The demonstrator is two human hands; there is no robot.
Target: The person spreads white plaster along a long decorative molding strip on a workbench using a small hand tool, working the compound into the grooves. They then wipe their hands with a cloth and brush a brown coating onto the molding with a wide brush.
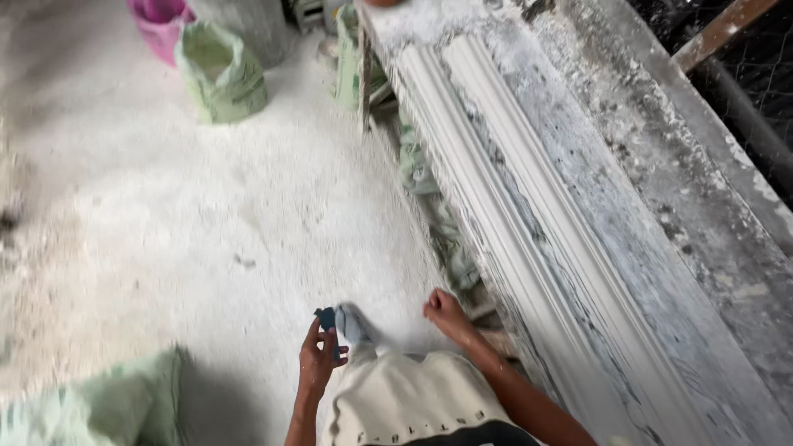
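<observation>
Green sack at my left (99,405): it sits slumped at the lower left edge, close to my path; I judge I could catch a foot on it if I step sideways without looking.
Floor (206,223): coated in white powder all over; that dust looks slippery to me, and a slide here would throw me toward the bench.
Pink bucket (161,23): far off at the top left, beside an open green bag (221,70); both well apart from me, little risk.
My left hand (318,357): fingers curled and pinching a small dark blue block (327,318) by its lower end, held in the air in front of my body. The grip is light, so I think the block could drop into the powder.
My foot (353,324): just beside the block, toe dusted white.
My right hand (446,310): closed loosely into a fist, holding nothing I can make out, near the bench edge; a careless swing might knock it there.
Moulding on the bench (529,215): a long white ribbed length lying along the dusty bench (661,248); I judge its crisp ridges would chip if bumped.
</observation>
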